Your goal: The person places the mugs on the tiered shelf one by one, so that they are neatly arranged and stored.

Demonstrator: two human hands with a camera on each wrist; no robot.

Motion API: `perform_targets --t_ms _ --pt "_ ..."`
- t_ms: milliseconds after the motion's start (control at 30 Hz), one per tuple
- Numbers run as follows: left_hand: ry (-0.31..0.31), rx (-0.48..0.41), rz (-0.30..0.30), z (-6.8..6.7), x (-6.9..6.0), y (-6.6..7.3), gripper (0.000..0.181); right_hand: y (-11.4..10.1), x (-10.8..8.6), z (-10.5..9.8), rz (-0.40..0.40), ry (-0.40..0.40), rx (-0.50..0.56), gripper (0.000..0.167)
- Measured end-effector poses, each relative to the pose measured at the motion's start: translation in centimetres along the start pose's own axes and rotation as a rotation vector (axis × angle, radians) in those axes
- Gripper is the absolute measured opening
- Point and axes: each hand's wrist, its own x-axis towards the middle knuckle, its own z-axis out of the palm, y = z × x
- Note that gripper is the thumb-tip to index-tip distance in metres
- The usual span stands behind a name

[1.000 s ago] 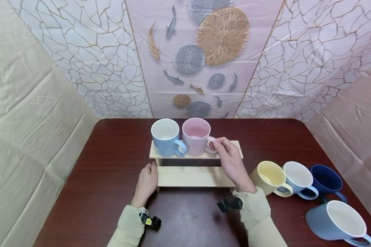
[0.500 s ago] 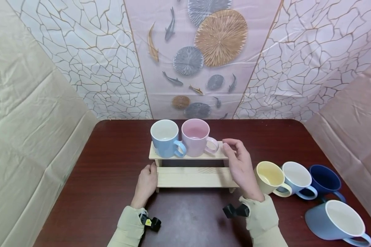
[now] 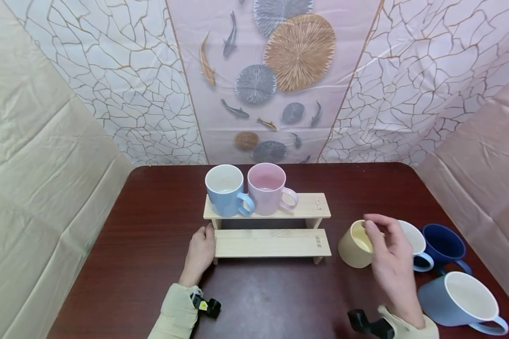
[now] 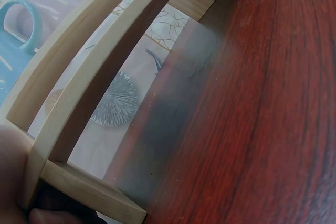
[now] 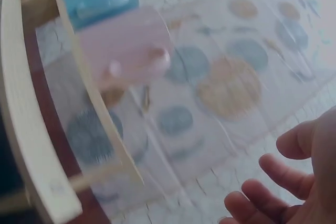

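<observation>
On the top step of a two-step wooden rack stand a light blue mug and a pink mug, side by side with handles to the right. My left hand holds the rack's left end; its fingers show only partly in the left wrist view, against the wooden side. Over the right part of a yellow mug hovers my right hand, hiding that mug's handle. Its fingers are loosely bent with nothing between them in the right wrist view. Whether it touches the yellow mug I cannot tell.
Right of the yellow mug are a white-lined light blue mug, partly covered by my hand, and a dark blue mug. A grey-blue mug stands nearer the front right. Cloth walls border the dark red table.
My right hand has let go of the pink mug's handle and moved right and toward me, to the yellow mug. The left hand has stayed at the rack's left end.
</observation>
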Motion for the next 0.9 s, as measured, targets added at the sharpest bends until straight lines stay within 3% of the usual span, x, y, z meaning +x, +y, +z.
perform_targets --t_ms 133,333,467,700,900 --pt "0.001 0.012 -0.001 0.0 0.0 -0.1 0.045 1.4 -0.9 -1.9 0.042 0.13 -0.01 0.02" --pt "0.001 0.011 0.003 0.1 -0.1 0.0 0.046 3.7 -2.2 -3.6 0.085 0.239 -0.193 0.023" --pt "-0.001 0.01 0.0 0.0 0.0 0.0 0.046 4.8 -2.6 -4.0 0.095 0.256 -0.242 0.023" --pt "0.013 0.028 -0.004 0.0 0.1 0.1 0.043 5.5 -2.9 -3.9 0.184 0.252 -0.299 0.027" --pt "0.01 0.013 -0.007 0.1 0.1 0.0 0.043 6.0 -3.0 -4.1 0.166 0.254 -0.346 0.025"
